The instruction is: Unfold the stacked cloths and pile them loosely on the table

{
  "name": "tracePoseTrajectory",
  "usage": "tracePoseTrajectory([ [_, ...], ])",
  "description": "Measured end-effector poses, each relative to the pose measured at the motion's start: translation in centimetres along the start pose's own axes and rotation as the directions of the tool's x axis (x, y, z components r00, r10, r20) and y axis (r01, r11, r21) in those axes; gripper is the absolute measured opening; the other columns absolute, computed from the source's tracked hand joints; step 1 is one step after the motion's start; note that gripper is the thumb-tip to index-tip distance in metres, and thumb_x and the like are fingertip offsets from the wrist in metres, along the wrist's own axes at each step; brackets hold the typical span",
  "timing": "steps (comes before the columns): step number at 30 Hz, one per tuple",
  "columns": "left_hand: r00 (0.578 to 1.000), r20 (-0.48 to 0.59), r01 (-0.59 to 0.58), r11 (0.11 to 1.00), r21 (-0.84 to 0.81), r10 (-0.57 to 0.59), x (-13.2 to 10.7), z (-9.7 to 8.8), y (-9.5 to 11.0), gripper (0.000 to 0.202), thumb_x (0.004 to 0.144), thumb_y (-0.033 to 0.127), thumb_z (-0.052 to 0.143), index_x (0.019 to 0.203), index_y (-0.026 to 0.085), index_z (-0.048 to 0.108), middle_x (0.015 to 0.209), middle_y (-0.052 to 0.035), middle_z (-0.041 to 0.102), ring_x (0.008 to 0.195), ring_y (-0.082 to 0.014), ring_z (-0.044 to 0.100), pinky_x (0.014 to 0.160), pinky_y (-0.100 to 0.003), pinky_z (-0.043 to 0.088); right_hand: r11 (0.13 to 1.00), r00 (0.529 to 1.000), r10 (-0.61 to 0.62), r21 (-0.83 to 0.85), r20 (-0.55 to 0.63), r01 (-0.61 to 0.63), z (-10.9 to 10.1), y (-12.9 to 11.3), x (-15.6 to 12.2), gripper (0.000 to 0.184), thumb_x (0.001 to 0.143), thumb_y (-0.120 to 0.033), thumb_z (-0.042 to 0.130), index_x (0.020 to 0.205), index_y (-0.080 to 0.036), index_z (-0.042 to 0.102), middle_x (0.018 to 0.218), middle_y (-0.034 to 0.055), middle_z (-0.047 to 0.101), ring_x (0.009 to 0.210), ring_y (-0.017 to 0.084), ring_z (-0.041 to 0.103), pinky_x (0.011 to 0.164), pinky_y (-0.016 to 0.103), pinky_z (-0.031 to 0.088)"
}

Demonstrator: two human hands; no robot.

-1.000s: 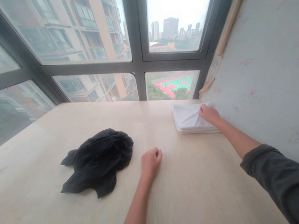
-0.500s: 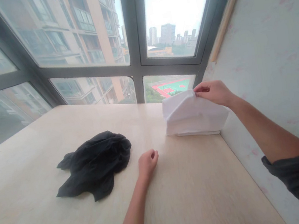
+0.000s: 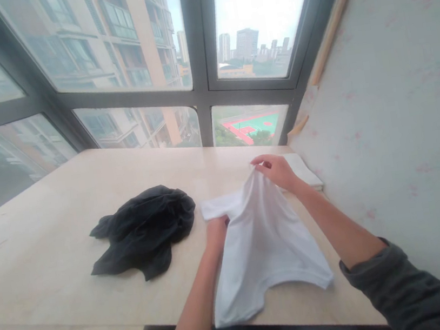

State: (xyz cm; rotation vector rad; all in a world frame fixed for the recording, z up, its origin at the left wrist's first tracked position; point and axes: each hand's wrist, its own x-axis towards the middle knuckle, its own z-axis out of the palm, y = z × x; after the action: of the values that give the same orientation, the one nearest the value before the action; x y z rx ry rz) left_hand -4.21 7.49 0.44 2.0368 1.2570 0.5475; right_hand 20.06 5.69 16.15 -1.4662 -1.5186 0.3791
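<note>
One white garment has come off the one folded white stack [image 3: 306,170] and now drapes over the near side of the table [image 3: 43,222]. Right hand [image 3: 276,171] pinches the garment's [image 3: 269,240] raised cloth; left hand [image 3: 216,234], partly covered, grip cannot be told. One black garment [image 3: 147,232] lies crumpled to the left.

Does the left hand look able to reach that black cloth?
Probably yes: only a strip of tabletop lies between the left hand and black cloth, though the white garment partly hides that hand.
</note>
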Motion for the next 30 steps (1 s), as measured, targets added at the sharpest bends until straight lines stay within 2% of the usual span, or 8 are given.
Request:
tracePoseTrajectory([
  [2,1.000,0.003,0.008,1.000,-0.003,-0.008,0.2,0.2,-0.2,0.026,0.094,0.038,0.059,0.104,0.015,0.065,0.108,-0.0063,0.066,0.094,-0.0181,0.064,0.085,-0.038,0.055,0.979,0.993,0.104,0.183,-0.063,-0.091,1.9,0.6,-1.0,0.028,0.082,-0.034,0.061,0.102,-0.018,0.071,0.102,0.0062,0.072,0.084,0.017,0.064,0.076,0.030,0.050],
  [4,1.000,-0.008,0.018,1.000,-0.014,-0.018,0.5,0.4,-0.4,0.027,0.094,0.038,0.059,0.107,0.015,0.064,0.111,-0.0067,0.066,0.097,-0.0189,0.064,0.087,-0.039,0.055,0.955,0.987,0.160,0.249,0.017,-0.159,3.4,1.2,-2.1,0.032,0.081,-0.036,0.061,0.105,-0.017,0.070,0.102,0.0068,0.071,0.086,0.017,0.064,0.076,0.030,0.050],
  [8,1.000,-0.007,-0.006,0.997,-0.083,0.005,0.9,0.8,-0.8,0.028,0.094,0.039,0.060,0.107,0.014,0.064,0.105,-0.0057,0.066,0.094,-0.0183,0.065,0.085,-0.040,0.055,0.982,0.968,0.167,0.054,0.185,-0.180,5.6,2.5,-4.6,0.030,0.082,-0.029,0.058,0.107,-0.016,0.070,0.095,0.0058,0.071,0.078,0.015,0.063,0.077,0.031,0.050],
  [12,0.991,-0.018,-0.131,0.959,-0.250,0.130,0.7,0.8,-0.8,0.031,0.091,0.042,0.063,0.105,0.015,0.065,0.105,-0.0065,0.068,0.098,-0.0198,0.065,0.091,-0.044,0.053,0.979,0.933,0.198,-0.019,0.299,-0.202,7.7,3.6,-7.3,0.038,0.082,-0.024,0.060,0.119,-0.017,0.065,0.100,0.0066,0.071,0.081,0.016,0.064,0.078,0.030,0.050],
  [17,0.970,-0.098,-0.242,0.841,-0.484,0.223,0.2,0.0,-0.2,0.039,0.077,0.046,0.071,0.103,0.018,0.069,0.110,-0.0105,0.071,0.104,-0.0264,0.065,0.098,-0.043,0.050,0.992,0.913,0.123,-0.086,0.388,-0.097,8.9,3.1,-8.2,0.024,0.078,-0.016,0.059,0.098,-0.019,0.072,0.099,0.0052,0.073,0.080,0.017,0.062,0.075,0.029,0.048],
  [21,0.969,-0.200,-0.238,0.774,-0.587,0.147,0.2,-0.4,0.1,0.039,0.074,0.041,0.070,0.106,0.019,0.069,0.111,-0.0111,0.071,0.103,-0.0279,0.065,0.097,-0.044,0.050,0.991,0.936,0.052,-0.134,0.348,-0.005,5.8,1.4,-5.7,0.018,0.081,-0.020,0.058,0.089,-0.021,0.074,0.090,0.0036,0.074,0.073,0.016,0.061,0.071,0.029,0.047],
  [26,0.960,-0.281,-0.175,0.748,-0.640,-0.015,0.4,-0.2,-0.1,0.021,0.076,0.036,0.066,0.085,0.017,0.069,0.085,-0.0071,0.072,0.083,-0.0243,0.066,0.081,-0.039,0.053,0.968,0.998,-0.064,-0.243,0.027,0.068,-1.3,-2.6,-1.0,0.019,0.083,-0.034,0.065,0.092,-0.020,0.076,0.086,0.0045,0.074,0.071,0.017,0.061,0.070,0.032,0.049],
  [30,0.908,-0.386,-0.147,0.739,-0.657,-0.163,0.1,-1.2,-0.5,0.025,0.086,0.041,0.057,0.081,0.018,0.063,0.080,-0.0045,0.067,0.079,-0.0198,0.063,0.073,-0.032,0.050,0.957,0.941,-0.219,-0.245,-0.257,0.156,-5.8,-6.6,2.3,0.016,0.081,-0.032,0.071,0.091,-0.020,0.075,0.084,0.0041,0.072,0.072,0.017,0.063,0.069,0.032,0.050],
])
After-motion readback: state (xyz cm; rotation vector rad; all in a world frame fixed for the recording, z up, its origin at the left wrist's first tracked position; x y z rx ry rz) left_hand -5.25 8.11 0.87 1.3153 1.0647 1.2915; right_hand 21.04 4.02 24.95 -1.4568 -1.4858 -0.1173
